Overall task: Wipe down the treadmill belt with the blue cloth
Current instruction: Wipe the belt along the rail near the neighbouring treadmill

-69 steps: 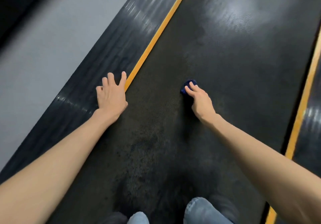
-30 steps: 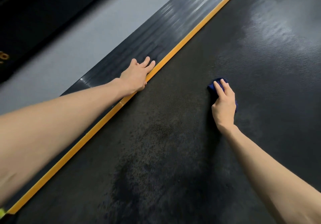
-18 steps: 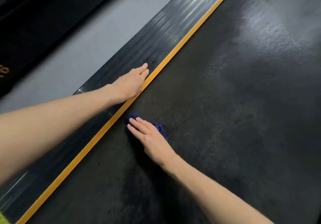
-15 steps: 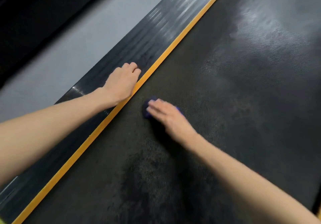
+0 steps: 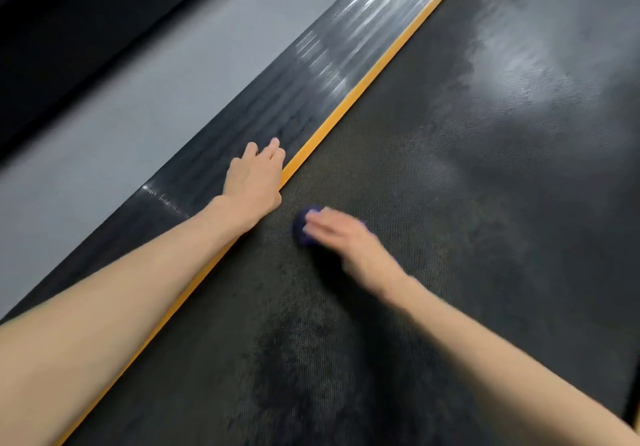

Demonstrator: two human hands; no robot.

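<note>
Treadmill belt (image 5: 467, 245): blue cloth (image 5: 301, 230) is pressed under the flat right hand (image 5: 344, 239); the unclenched left hand (image 5: 254, 179) is braced alongside for balance.

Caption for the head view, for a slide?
Right hand presses the blue cloth on the treadmill belt near its orange stripe; left hand rests on the side rail.
</note>
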